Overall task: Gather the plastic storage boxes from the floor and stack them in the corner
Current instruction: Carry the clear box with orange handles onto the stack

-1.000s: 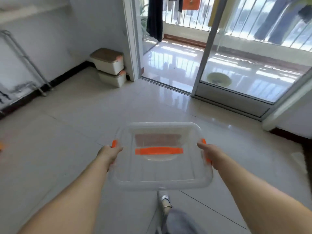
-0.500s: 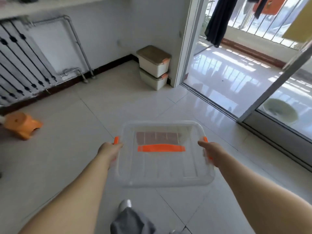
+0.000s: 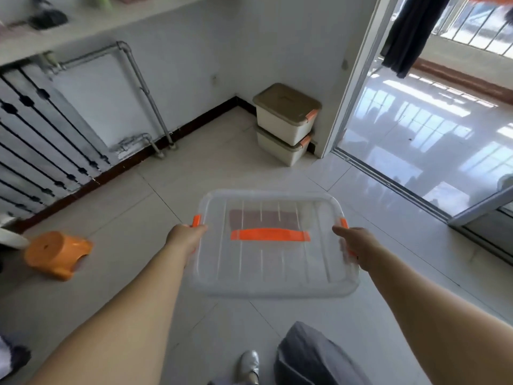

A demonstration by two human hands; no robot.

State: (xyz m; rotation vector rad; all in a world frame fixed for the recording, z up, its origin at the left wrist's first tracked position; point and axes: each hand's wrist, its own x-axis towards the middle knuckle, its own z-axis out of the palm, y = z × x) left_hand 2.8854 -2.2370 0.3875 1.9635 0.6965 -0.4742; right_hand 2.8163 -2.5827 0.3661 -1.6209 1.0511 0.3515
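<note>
Two hands carry a clear plastic box (image 3: 273, 245) above the floor (image 3: 119, 245): left hand (image 3: 185, 237) grips its left edge by the orange latch, right hand (image 3: 354, 243) grips the right edge, fingers curled under and mostly hidden. An orange stool (image 3: 57, 254) lies tipped over to the left. Farther off, two beige boxes (image 3: 286, 122) sit stacked in the corner beside the door frame (image 3: 352, 84).
</note>
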